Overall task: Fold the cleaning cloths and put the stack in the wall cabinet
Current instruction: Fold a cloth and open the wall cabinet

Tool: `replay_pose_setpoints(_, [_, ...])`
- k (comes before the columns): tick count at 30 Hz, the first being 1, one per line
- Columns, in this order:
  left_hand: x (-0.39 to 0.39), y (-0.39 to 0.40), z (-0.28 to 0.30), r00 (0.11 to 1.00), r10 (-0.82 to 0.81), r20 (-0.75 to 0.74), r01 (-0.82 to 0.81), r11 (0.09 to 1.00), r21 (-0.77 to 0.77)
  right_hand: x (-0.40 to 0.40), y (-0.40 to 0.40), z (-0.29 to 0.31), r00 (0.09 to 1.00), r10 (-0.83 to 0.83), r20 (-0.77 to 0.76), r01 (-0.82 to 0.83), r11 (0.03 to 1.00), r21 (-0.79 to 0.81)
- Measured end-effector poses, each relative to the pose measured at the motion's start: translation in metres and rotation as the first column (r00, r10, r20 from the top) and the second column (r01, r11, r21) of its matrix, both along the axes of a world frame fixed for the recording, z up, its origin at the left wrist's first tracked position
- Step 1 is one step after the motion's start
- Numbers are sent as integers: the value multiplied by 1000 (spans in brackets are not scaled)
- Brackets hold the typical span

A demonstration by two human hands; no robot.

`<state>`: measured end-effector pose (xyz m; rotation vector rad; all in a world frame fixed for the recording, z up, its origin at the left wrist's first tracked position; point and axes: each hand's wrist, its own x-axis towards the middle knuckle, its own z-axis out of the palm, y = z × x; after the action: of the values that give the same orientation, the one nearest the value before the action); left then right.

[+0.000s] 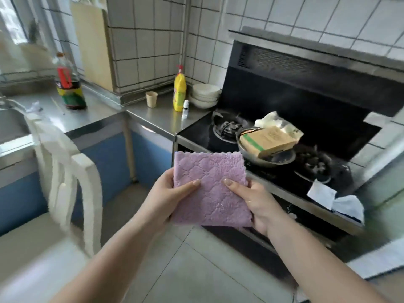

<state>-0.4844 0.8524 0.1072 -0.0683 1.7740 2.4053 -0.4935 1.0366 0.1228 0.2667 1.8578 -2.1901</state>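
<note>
**Purple cloth held up in both hands over the kitchen floor**

The purple cloth (pixel 209 189) is up in the air in front of the person, folded into a rough square with a scalloped top edge and a quilted diamond pattern. It's not resting on anything, just held above the tiled floor (pixel 196 270) in front of the stove.

The left hand (pixel 168 193) grips the cloth's left edge, thumb pressed flat across the front, the other fingers tucked behind where you can't see them. The right hand (pixel 255 202) does the same on the right side, thumb on the front, palm and fingers wrapped behind the lower right corner.

Off to the left there's a white chair (pixel 72 171), pretty blurry.

Just past the cloth is the black gas stove (pixel 196 130) with a metal pan (pixel 269 159) sitting on it, and a brown cardboard box (pixel 269 141) plus a pale bag (pixel 277 121) lying in the pan. Some white crumpled paper (pixel 336 201) lies on the stove's front right edge.

Further back on the steel counter (pixel 161 119): a paper cup (pixel 151 99), a yellow bottle (pixel 179 90), a small white dropper bottle (pixel 185 110) and a stack of white bowls (pixel 205 95). A big dark bottle with a red label (pixel 68 84) stands further left, near the sink (pixel 11 125).
</note>
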Motion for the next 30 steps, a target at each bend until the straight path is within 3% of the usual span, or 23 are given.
replay_pose_setpoints(8, [-101, 129, 67, 959, -229, -165, 228, 973, -27, -45, 127, 69, 961, -194, -198, 194, 981, -19])
replay_pose_setpoints(20, [-277, 247, 220, 761, -352, -545, 362, 927, -95, -181, 225, 211, 700, -417, -579, 495, 868, -27])
replay_pose_setpoints(25, [-343, 274, 297, 627, -351, -696, 230, 936, -265, -226, 244, 278, 558, -443, -702, 599, 800, -29])
replay_pose_setpoints(30, [-406, 305, 371, 474, -192, -859, 25, 978, -205, -255, 269, 323, 449, -444, -775, 665, 745, -42])
